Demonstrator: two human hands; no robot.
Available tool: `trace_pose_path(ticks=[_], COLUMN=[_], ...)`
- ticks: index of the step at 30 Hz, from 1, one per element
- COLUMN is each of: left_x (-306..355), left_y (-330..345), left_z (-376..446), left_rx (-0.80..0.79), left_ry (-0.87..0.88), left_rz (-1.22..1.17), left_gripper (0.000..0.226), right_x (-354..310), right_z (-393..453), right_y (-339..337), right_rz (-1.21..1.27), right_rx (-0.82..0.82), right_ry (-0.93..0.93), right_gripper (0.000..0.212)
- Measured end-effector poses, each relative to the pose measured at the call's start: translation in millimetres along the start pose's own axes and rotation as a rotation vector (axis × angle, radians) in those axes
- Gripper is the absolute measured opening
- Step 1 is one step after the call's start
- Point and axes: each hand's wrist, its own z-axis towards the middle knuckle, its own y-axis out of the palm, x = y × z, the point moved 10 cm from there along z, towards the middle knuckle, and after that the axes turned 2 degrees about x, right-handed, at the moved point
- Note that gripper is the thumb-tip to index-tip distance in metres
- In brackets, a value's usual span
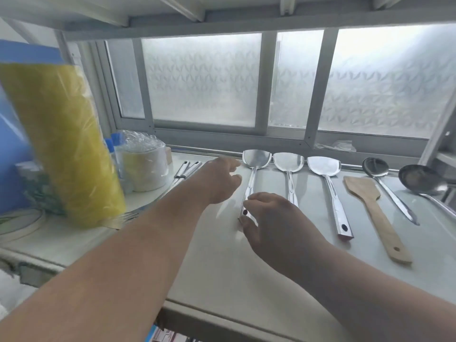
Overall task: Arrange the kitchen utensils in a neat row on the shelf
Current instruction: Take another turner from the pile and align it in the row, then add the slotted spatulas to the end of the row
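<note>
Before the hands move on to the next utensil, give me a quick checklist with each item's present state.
1. Leftmost steel spatula in line with its neighbours: ok.
2. Right hand clear of its handle: not ok, fingertips at the end.
3. Left hand holding nothing: ok.
4. Wooden spatula parallel to the row: not ok, slanted.
5. Two steel handles at left placed in the row: not ok.
6. Right ladle fully on the shelf: cannot tell.

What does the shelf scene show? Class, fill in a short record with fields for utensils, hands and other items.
row: three steel spatulas, wooden spatula, two ladles
surface: shelf
right hand: fingertips at the leftmost spatula's handle end
left hand: open, beside that spatula
left of row: two steel handles, fork, yellow bag
</note>
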Motion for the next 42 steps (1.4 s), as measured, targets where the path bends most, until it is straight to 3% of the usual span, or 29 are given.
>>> trace_pose_path(ticks=[4,8,11,14,22,25,29,31,36,39,42], left_x=[-6,-70,-84,-91,-98,-99,-101,-101,-89,-74,-66], left_y=[-41,-60,-65,-78,-96,-98,-99,-100,-101,-95,-105], left_z=[-42,-106,-140,-155,-167,-167,-165,-160,-147,-144,-144], left_rx=[-0.004,-0.145,-0.201,-0.140,-0.082,-0.093,-0.163,-0.160,-0.077,-0.076,0.038], left_ry=[0.029,-0.188,-0.218,-0.247,-0.300,-0.319,-0.376,-0.389,-0.356,-0.336,-0.330], left_rz=[0.242,0.467,0.467,0.463,0.518,0.508,0.538,0.523,0.496,0.501,0.405], left_gripper=[0.055,0.068,0.059,0.059,0.029,0.030,0.047,0.037,0.015,0.029,0.032], right_x=[-3,-23,-36,-44,-41,-45,-50,-50,-47,-40,-35], right_z=[-9,-11,-13,-12,-17,-17,-17,-16,-14,-14,-14], right_y=[-17,-22,-22,-22,-18,-17,-17,-19,-22,-28,-30], right_rz=[-0.011,-0.012,0.000,0.007,-0.007,0.002,0.000,0.000,0.018,0.026,0.055], right_rx=[0.033,0.036,0.057,0.053,0.016,0.005,0.003,0.007,0.007,0.025,0.043], right_ry=[-0.015,-0.060,-0.089,-0.106,-0.089,-0.107,-0.133,-0.136,-0.136,-0.115,-0.102], right_gripper=[0.021,0.018,0.012,0.010,0.012,0.012,0.014,0.014,0.016,0.014,0.017])
